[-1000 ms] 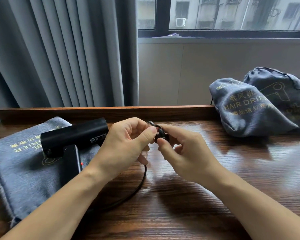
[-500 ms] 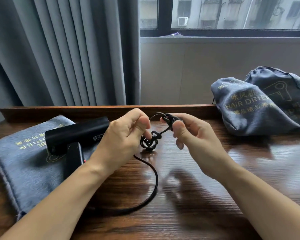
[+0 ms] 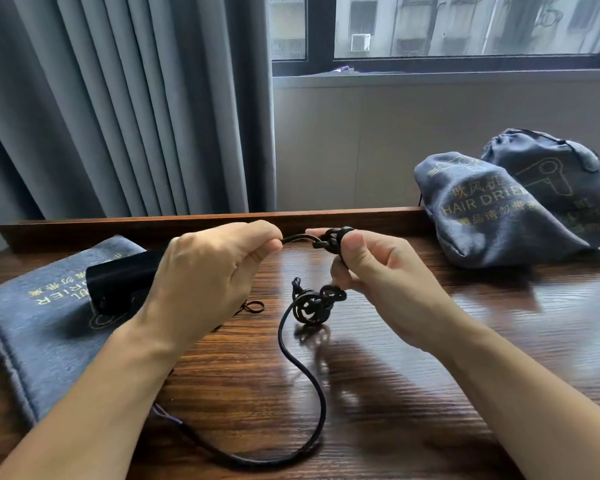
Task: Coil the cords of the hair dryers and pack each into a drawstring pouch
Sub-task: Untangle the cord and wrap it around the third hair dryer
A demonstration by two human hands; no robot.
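Grey pouches (image 3: 492, 216), bulging, contents hidden.

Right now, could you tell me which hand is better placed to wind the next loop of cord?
Probably the left hand: it pinches the free cord, while the right hand already holds loops.

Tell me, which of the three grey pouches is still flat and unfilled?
The pouch on the left, lying flat under the black hair dryer. The two pouches on the right bulge, seemingly filled.

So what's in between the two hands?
In the head view, a short taut stretch of black cord runs from the left hand to the right hand. Below it, a tangled clump of cord hangs.
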